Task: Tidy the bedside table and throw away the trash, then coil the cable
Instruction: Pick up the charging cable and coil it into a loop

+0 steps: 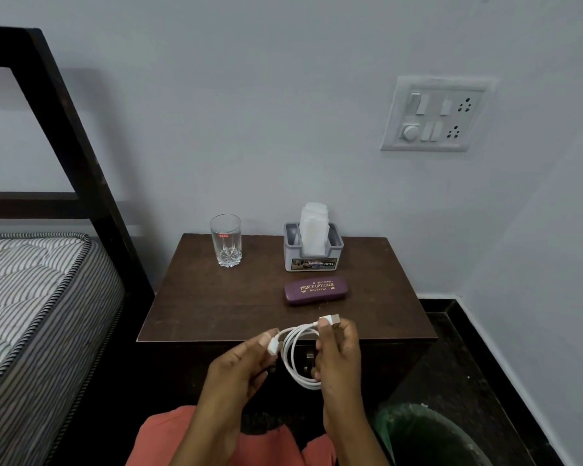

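Observation:
A white cable [292, 361] hangs in a coil of a few loops in front of the bedside table [216, 304], just below its front edge. My left hand [239, 364] pinches one white plug end of the cable. My right hand [339, 351] holds the coil's right side, with the USB plug sticking up above its thumb. On the dark wooden tabletop stand an empty glass [226, 239], a grey tissue holder [313, 247] with white tissues, and a purple glasses case [315, 290].
A bin with a green liner [428, 435] stands on the floor at lower right. A striped mattress [31, 297] and dark bed frame [64, 129] fill the left. A switch panel [436, 116] sits on the wall.

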The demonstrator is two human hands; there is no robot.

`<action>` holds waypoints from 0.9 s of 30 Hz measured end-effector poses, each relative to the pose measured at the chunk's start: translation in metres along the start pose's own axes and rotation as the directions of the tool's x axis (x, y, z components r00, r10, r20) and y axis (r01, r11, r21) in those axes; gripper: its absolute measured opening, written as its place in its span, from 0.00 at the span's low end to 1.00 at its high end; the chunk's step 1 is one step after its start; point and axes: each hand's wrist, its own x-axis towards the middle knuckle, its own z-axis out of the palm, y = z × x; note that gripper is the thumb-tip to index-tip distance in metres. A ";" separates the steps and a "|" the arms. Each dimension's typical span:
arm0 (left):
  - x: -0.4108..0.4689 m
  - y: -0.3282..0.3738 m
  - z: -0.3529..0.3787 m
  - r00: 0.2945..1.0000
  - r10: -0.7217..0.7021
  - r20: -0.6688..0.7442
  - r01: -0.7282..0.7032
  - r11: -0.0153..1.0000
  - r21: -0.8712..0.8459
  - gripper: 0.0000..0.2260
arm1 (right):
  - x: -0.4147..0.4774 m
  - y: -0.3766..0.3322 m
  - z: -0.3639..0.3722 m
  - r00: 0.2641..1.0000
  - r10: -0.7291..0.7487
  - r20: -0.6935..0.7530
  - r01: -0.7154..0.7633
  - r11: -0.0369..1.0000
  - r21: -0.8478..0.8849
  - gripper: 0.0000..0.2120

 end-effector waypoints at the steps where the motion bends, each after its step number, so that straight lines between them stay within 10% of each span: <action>1: 0.000 -0.002 0.001 1.000 -0.003 -0.013 0.003 1.000 0.004 0.07 | -0.001 0.000 0.001 1.000 -0.004 0.010 0.004 1.000 0.003 0.05; 10: 0.011 -0.011 -0.003 0.999 -0.022 -0.031 0.026 0.990 0.138 0.19 | -0.006 -0.006 0.004 0.990 0.002 0.142 -0.015 0.996 0.087 0.06; 14: 0.005 -0.012 0.001 0.988 -0.083 0.132 0.075 0.995 0.063 0.07 | -0.009 -0.006 0.006 0.984 0.002 0.181 -0.022 0.994 0.106 0.07; 27: 0.022 -0.020 -0.013 0.994 0.106 -0.039 -0.091 0.957 0.275 0.10 | -0.003 -0.001 0.007 0.957 0.135 0.255 -0.140 0.990 0.002 0.06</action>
